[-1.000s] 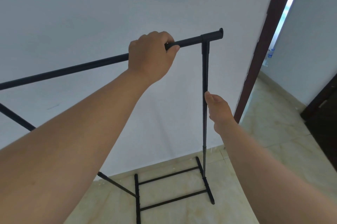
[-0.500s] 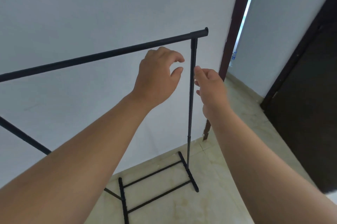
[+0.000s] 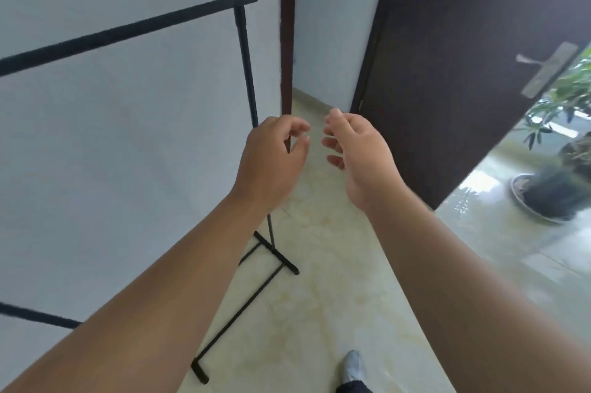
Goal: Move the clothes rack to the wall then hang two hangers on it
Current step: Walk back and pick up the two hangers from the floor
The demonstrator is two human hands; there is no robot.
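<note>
The black metal clothes rack (image 3: 246, 50) stands on the left against the white wall (image 3: 128, 143), its top bar running off the left edge and its feet on the floor. My left hand (image 3: 271, 162) floats in front of the rack's right upright, fingers loosely curled and apart, holding nothing. My right hand (image 3: 355, 149) is beside it to the right, also open and empty. Neither hand touches the rack. No hangers are in view.
A dark brown door (image 3: 463, 73) stands open on the right, with a doorway beyond it and a potted plant (image 3: 556, 181) on glossy floor. A dark door frame (image 3: 287, 41) edges the wall. Beige tiled floor (image 3: 319, 296) lies below; my foot (image 3: 351, 367) shows at the bottom.
Both hands let go of the rack and drew back together toward me. The view has swung right, so the rack now sits further left and the open door has come into sight.
</note>
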